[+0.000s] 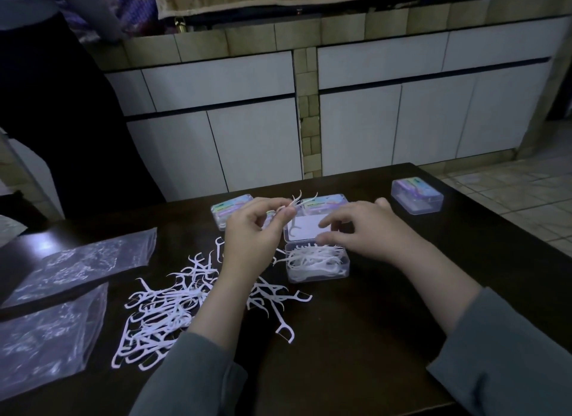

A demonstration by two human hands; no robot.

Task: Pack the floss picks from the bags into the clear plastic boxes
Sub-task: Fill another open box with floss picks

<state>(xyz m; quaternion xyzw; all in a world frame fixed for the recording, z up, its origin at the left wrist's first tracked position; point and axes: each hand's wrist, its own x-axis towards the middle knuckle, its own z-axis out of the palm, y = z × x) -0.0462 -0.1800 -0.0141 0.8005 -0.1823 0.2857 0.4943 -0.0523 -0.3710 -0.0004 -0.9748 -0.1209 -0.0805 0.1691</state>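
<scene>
A heap of white floss picks (161,313) is spread over the dark table (356,338) in front of me. My left hand (253,233) pinches a couple of floss picks (297,200) above the table. An open clear plastic box (317,262) holds several picks, with its lid (305,226) tipped back behind it. My right hand (365,230) hovers over that box with fingers relaxed and holds nothing. A closed box (223,211) lies behind my left hand, and a closed box (416,199) sits at the far right.
Two flat clear plastic bags (80,260) (46,335) lie at the left of the table. Another person in dark clothes stands at the far left (62,106). White cabinets (402,121) stand beyond the table, and a tiled floor (526,199) lies to the right.
</scene>
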